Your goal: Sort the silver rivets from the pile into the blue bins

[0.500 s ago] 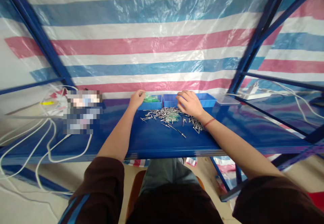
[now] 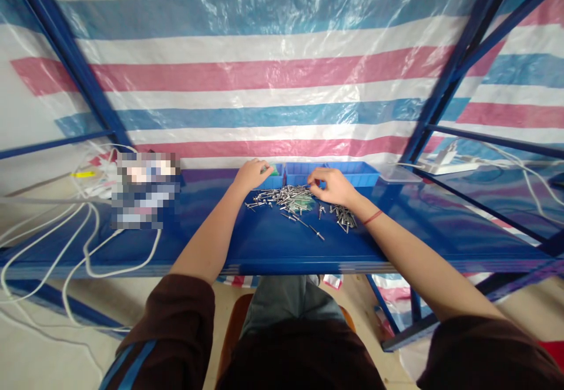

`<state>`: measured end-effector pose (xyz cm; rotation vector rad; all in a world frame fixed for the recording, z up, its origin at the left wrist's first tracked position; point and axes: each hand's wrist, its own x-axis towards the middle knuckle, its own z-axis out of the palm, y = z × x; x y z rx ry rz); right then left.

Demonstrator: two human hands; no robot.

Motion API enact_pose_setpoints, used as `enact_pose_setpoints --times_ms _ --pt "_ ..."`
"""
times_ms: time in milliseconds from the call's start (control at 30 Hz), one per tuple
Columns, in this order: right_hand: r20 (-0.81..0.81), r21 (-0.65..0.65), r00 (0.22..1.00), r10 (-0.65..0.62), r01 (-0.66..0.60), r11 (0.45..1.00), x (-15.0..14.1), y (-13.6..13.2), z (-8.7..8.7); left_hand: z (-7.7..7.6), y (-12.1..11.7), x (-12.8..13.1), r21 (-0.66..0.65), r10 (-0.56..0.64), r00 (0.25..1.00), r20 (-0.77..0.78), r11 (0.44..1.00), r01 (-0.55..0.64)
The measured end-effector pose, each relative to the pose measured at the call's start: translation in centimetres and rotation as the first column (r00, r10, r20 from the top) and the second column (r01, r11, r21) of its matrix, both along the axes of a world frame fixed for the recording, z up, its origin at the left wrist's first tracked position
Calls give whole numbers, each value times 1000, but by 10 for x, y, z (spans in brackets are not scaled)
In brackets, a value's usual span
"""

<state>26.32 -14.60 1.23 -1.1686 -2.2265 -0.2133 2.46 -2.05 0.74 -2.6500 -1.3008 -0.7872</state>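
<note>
My left hand [image 2: 252, 174] is over the left blue bin, which holds green pieces [image 2: 274, 171]; its fingers are bent together at the bin, and what they hold, if anything, is hidden. My right hand [image 2: 331, 185] hovers at the right edge of a loose pile of silver blind rivets [image 2: 288, 196]. Thumb and fingers there are curled in toward each other, the tips too small to make out. Some clear green bits [image 2: 304, 205] lie among the rivets. A second rivet cluster [image 2: 345, 218] sits below my right wrist.
Blue bins [image 2: 352, 171] line the back of the blue shelf [image 2: 273, 252]. A clear lid-like sheet [image 2: 400, 172] lies right of them, near a white power strip [image 2: 447, 161]. White cables [image 2: 90, 231] trail at the left beside a blurred-out patch. Blue posts stand on both sides.
My left hand has moved right, from the left bin's side to over its green pieces. My right hand has dropped slightly toward the rivets, its fingers more curled.
</note>
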Motion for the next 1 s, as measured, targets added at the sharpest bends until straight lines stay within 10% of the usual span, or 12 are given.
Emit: enact_pose_setpoints --times_ms 167,500,733,1000 --pt "96 -259 992 84 -56 964 1 0 -1 -5 -10 6 18 23 1000 6 1000 -23" --pt "302 -305 952 47 50 951 10 12 -8 0 -28 22 177 -26 994 107 984 6" --pt "-11 -275 999 52 -53 960 11 5 3 3 -42 35 134 -251 956 148 963 232" --pt "-376 -318 924 -70 -58 946 17 4 9 3 -63 53 -258 -378 825 421 822 508"
